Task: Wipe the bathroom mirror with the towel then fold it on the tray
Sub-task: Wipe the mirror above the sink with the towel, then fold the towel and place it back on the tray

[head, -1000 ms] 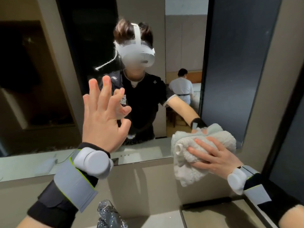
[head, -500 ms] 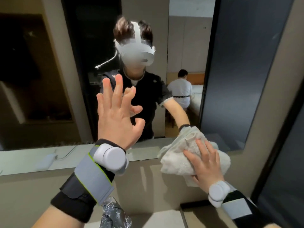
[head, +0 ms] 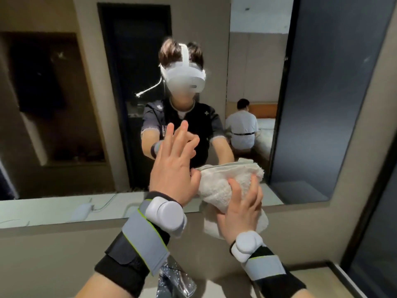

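1. Two hands were in view. The right hand (head: 241,203) pressed flat, fingers spread, on the bunched white towel (head: 225,186), pinning it to the lower edge of the mirror (head: 247,82); the left hand (head: 174,162) was open, fingers splayed, just left of the towel and holding nothing.
2. Judged step: wiping the glass. Firm, even palm pressure and overlapping passes outward from the right hand seemed advisable; loose cloth hung below the palm and could drag.
3. Count: one towel, one mirror, two wrist trackers, one crinkled foil-like object (head: 174,280) below the left wrist. The tray was not identifiable.
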